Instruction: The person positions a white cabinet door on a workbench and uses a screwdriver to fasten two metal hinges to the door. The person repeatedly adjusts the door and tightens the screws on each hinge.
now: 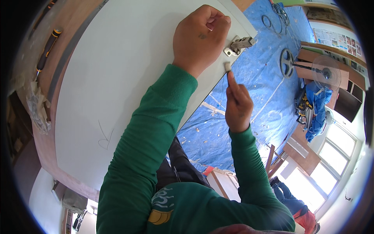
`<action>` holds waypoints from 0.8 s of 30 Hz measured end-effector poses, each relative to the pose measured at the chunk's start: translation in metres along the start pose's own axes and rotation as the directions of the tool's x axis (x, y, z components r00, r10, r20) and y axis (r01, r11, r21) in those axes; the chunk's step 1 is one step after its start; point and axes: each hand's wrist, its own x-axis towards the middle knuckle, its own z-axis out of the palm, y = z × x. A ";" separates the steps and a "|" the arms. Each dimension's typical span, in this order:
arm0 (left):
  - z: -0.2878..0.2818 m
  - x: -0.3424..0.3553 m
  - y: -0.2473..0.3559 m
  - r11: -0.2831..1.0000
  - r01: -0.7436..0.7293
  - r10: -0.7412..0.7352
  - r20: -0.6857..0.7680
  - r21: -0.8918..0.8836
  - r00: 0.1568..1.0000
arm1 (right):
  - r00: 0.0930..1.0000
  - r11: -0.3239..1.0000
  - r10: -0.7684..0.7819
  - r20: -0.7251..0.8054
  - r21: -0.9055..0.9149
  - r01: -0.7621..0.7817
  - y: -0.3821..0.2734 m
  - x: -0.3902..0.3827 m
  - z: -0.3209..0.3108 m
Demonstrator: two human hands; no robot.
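A white panel lies under my left arm, with a pencil mark on its surface. Over the panel's far right part, my left hand is closed with its fingers curled in; whatever it may hold is hidden. Just to its right, a metal cabinet hinge is fitted at the panel's edge and sticks out past it. Below the hinge, beside the same edge, my right hand is closed around a slim tool with a pale, blunt tip. The tip points up toward the hinge, apart from it.
A black and yellow screwdriver lies on the wooden surface at left, near crumpled plastic. Blue sheeting covers the floor. At right stand a fan and wooden boards. Another person bends over at lower right.
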 end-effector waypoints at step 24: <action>0.003 -0.002 0.001 1.000 -0.020 0.021 -0.038 0.015 0.999 | 0.999 0.998 -0.014 0.029 0.069 0.012 0.005 0.001 -0.003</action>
